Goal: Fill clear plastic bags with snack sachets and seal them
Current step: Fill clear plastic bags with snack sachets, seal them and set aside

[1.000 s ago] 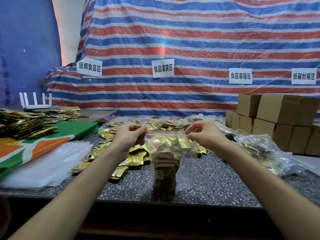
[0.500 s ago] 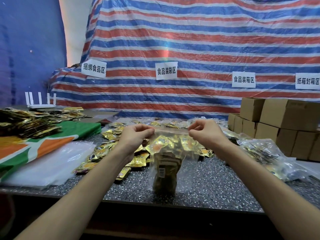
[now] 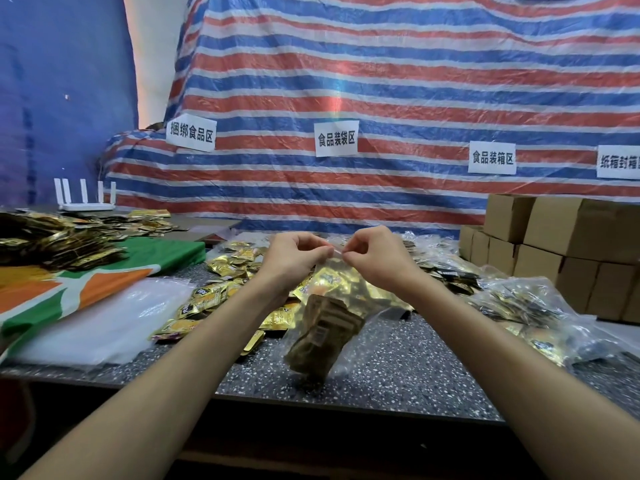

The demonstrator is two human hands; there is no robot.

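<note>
Head view: bag (image 3: 323,327) slants beneath left hand (image 3: 292,259) and right hand's (image 3: 375,259) grip.

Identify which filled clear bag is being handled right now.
The centre bag, tilted, its top edge pinched by the left hand and right hand. The other filled bags lie untouched on the table at the right, beside the cardboard boxes.

Dark speckled table (image 3: 398,372). Left of frame: green-orange cloth (image 3: 86,292), clear plastic sheets (image 3: 104,323) touching its lower edge. Centre: loose gold sachets (image 3: 214,296). Right: filled bags (image 3: 526,306); cardboard boxes (image 3: 571,265) stacked at far right.
</note>
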